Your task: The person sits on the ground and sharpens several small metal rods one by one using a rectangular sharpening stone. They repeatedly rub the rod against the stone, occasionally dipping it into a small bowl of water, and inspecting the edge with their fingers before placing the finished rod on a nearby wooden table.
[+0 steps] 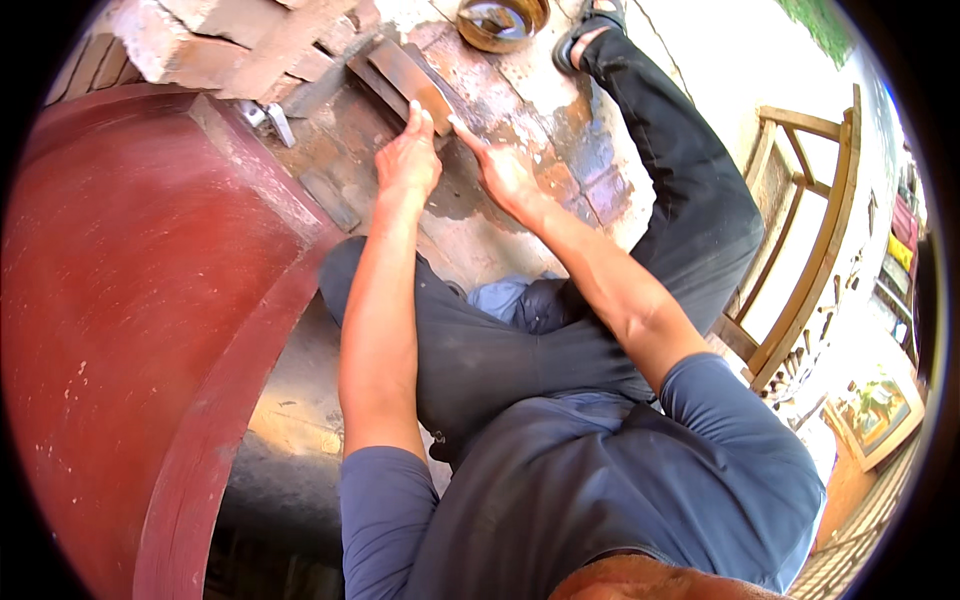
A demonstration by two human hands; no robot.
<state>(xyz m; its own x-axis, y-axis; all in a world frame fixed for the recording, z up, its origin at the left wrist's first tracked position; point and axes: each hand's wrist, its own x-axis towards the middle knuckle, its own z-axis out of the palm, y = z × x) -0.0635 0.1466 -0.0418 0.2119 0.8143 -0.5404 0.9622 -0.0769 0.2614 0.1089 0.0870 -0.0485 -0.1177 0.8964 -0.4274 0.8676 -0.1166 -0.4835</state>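
Note:
A flat brown rectangular piece (pixel 410 82) lies slanting over a darker, longer block (pixel 377 93) on the wet paving; I cannot make out whether it is a blade or a slab. My left hand (pixel 408 162) grips its near end, with fingertips pressed on the top face. From the right, my right hand (pixel 507 178) reaches its near right corner, index finger stretched along the edge and the other fingers bent underneath, partly hidden. Just beyond, to the right, a round brown basin (pixel 503 25) holds water and a dark lump.
A large red curved panel (pixel 150 290) fills the left side. Stacked bricks (pixel 215 60) stand at the back left, near a small metal fitting (pixel 280 124). My outstretched right leg (pixel 690 180) borders the work on the right, with a wooden frame (pixel 815 240) beyond it.

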